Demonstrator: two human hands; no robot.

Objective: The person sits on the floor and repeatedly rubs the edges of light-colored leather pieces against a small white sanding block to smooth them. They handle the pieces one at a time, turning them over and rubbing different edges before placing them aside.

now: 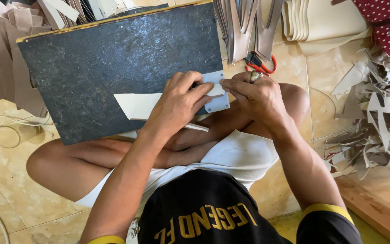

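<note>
Fingers (190, 88) on smooth cream strip (136, 106)

- My left hand (179, 101) sits just left of centre, palm down, fingers curled and pointing toward 2 o'clock.
- My right hand (256, 95) lies at 3 o'clock of it, fingertips nearly meeting the left's.
- Both forearms rise from 6 o'clock, converging.
- My legs are folded beneath.

Your left hand (177, 101) hides the middle of the cream strip (136, 106) and part of the pale template (216, 92). Far scissors (260, 65) sit half-covered by hanging strips (242, 27).
</note>
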